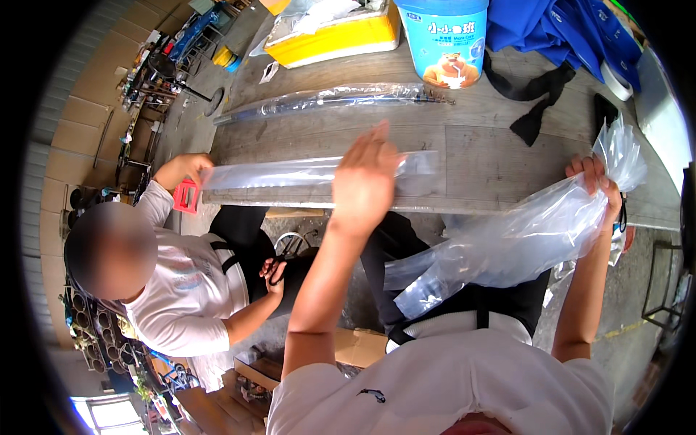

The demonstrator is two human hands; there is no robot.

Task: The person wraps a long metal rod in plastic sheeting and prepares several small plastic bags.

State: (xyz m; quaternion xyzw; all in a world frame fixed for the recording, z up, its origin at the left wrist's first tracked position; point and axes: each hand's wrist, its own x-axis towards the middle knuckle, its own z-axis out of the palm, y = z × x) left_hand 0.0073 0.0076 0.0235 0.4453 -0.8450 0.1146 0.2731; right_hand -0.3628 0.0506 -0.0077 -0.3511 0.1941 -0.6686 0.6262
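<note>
Grey wooden bench (493, 156) in cluttered workshop. Left hand (365, 177) raised over bench edge, fingers loosely spread, touching long clear plastic sleeve (290, 174) stretched flat along edge. Far end of sleeve held by hand of co-worker (190, 168) seated at left. Right hand (598, 185) closed around bunch of clear plastic bags (507, 243), hanging down toward lap. Blue tub (446, 40), yellow box (341, 36) farther back on bench.

My left hand (365, 181) is raised in front of me, its forearm bare and stretched forward, fingers together and slightly bent. My right hand (596, 181) is closed in a fist, its arm bent upward.
</note>
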